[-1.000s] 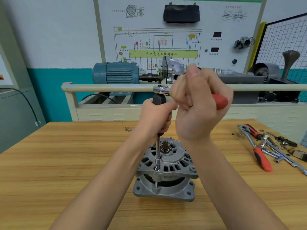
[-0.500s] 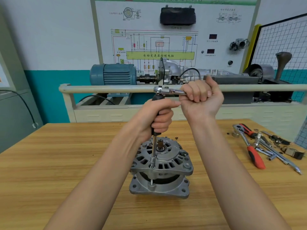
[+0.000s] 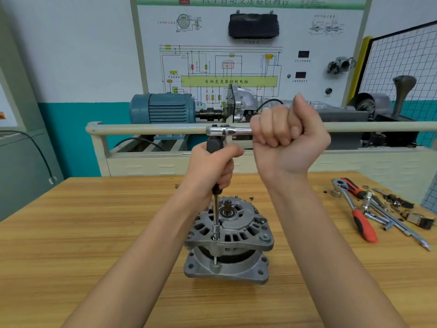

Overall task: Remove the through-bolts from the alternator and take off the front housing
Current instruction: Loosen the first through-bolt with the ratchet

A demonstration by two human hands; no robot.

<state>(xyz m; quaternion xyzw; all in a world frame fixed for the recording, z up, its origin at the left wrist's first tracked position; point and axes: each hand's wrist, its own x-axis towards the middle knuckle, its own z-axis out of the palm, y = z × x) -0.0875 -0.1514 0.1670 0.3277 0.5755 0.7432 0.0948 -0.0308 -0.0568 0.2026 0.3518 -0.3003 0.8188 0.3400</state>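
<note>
The grey alternator (image 3: 228,242) stands upright on the wooden table (image 3: 94,233), shaft end up. A long socket extension (image 3: 216,216) runs straight down onto a through-bolt (image 3: 215,259) at the front left of the front housing (image 3: 243,229). My left hand (image 3: 211,168) is shut around the extension's black grip. My right hand (image 3: 287,138) is shut on the handle of the chrome ratchet (image 3: 227,131), whose head sits on top of the extension. The handle points right and is hidden in my fist.
A second red-handled ratchet (image 3: 358,214) and several loose chrome tools and small parts (image 3: 397,216) lie at the table's right. Behind the table runs a pale rail (image 3: 146,129) with a blue motor (image 3: 163,107) and a wiring training board (image 3: 236,55).
My right hand has swung the ratchet handle from toward me round to the right. My left hand has stayed on the extension grip. The camera has tilted slightly.
</note>
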